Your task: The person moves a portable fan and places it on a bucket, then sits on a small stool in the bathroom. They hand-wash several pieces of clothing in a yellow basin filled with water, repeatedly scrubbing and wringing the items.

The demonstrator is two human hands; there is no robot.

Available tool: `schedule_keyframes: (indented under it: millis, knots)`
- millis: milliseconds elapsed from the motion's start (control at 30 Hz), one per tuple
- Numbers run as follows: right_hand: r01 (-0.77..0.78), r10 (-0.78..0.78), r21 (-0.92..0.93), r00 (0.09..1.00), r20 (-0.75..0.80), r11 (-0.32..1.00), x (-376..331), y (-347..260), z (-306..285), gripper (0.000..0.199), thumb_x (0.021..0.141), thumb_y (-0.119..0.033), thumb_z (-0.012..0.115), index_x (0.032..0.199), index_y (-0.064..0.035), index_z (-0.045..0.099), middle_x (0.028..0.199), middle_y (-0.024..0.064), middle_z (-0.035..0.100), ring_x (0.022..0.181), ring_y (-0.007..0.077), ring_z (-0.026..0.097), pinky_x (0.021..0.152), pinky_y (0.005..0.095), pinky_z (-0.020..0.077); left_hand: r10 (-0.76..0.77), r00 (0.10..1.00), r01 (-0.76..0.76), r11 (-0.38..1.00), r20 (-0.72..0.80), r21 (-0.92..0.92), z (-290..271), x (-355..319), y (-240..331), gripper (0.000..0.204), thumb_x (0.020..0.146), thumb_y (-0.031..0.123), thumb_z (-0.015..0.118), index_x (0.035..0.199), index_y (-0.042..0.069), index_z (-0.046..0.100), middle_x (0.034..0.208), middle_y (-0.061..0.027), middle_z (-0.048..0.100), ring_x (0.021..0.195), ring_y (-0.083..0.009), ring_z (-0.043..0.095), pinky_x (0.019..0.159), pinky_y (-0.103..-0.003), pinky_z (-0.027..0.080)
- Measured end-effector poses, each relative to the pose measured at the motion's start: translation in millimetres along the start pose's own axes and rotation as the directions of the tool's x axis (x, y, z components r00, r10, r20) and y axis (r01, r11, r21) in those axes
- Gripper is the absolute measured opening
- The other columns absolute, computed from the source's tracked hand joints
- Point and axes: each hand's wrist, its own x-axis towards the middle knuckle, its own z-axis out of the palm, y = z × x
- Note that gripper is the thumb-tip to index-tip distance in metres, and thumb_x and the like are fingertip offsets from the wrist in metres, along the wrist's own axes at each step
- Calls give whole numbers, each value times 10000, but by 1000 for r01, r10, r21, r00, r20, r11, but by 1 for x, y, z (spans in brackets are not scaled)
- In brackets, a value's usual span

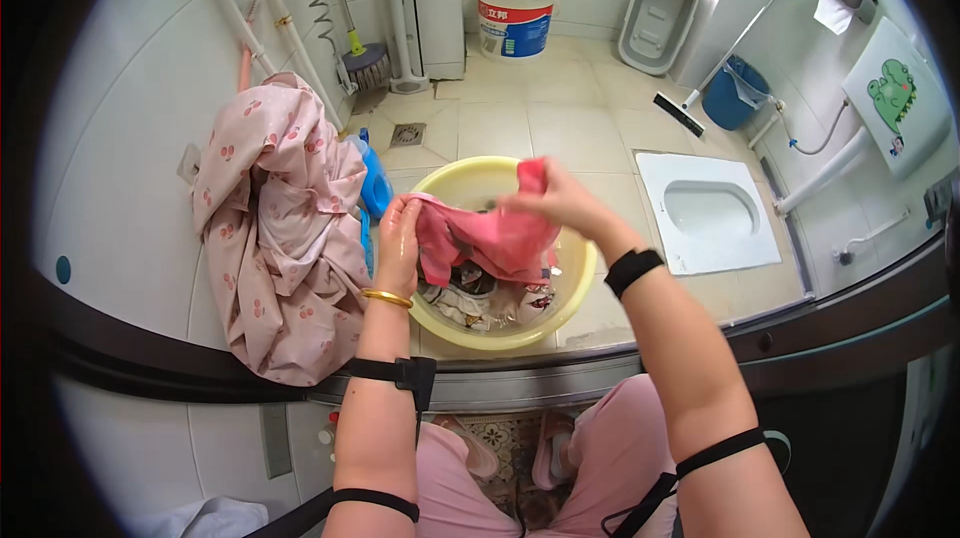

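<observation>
A wet pink cloth (490,238) is stretched between my two hands above a pale yellow basin (570,313). My left hand (399,238) is closed on its left end, over the basin's rim. My right hand (560,203), somewhat blurred, grips the other end, with a bunched bit of cloth sticking up past the fingers. Whether the cloth is a garment or a towel I cannot tell. Below it, several light and dark patterned clothes (465,303) lie in water in the basin. The cloth hides the basin's middle.
Pink cherry-print fabric (290,218) is heaped at the left, beside a blue bottle (375,183). A white bucket (516,13), grey tub (660,18), floor squeegee (680,113) and blue bin (735,93) stand farther back. A squat toilet (710,213) lies at the right. A raised door sill (540,375) runs before my knees.
</observation>
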Motion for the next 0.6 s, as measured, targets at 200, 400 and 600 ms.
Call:
schedule_keyframes:
  millis: [200, 400, 600]
  knots:
    - [231, -255, -381, 967, -13, 895, -11, 41, 60, 573, 677, -345, 755, 1111, -34, 545, 1027, 213, 586, 895, 280, 596, 782, 336, 468, -121, 980, 149, 973, 159, -175, 33, -6, 10, 93, 905, 121, 529, 956, 46, 548, 864, -29, 597, 795, -81, 574, 718, -232, 485]
    - [165, -179, -71, 946, -270, 984, 17, 47, 7, 167, 810, -188, 558, 860, -44, 625, 743, 80, 612, 698, 232, 596, 645, 335, 469, 211, 936, -353, 586, 283, 730, 6, -2, -20, 198, 763, 91, 657, 899, -11, 557, 847, -100, 597, 778, -186, 584, 733, -294, 461]
    - [-76, 211, 665, 970, -124, 743, 12, 27, -25, 223, 904, -187, 457, 1004, -42, 593, 928, 47, 609, 831, 146, 575, 720, 276, 466, 40, 988, -115, 837, 150, 534, -46, 8, -70, 126, 818, 116, 645, 912, 47, 599, 848, -19, 619, 785, -168, 601, 687, -283, 464]
